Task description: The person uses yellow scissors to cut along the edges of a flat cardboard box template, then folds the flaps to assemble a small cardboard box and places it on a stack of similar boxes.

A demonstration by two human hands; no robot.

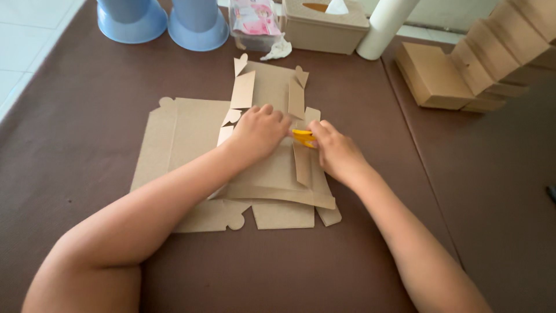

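Observation:
A flat brown cardboard box blank [179,136], with cut flaps and tabs, lies on the dark brown table [87,104] in the head view. Some of its panels are partly folded up near the middle. My left hand [258,132] presses down on the folded centre panel with fingers curled. My right hand [336,152] rests beside it on the right flap and pinches a small yellow object [303,138] between the fingertips. The two hands nearly touch. What lies under the palms is hidden.
Two blue plastic bases [197,23] stand at the far edge, beside a clear packet [255,23], a beige tissue box [324,26] and a white roll [385,26]. Stacks of flat folded cardboard [463,69] sit at the far right.

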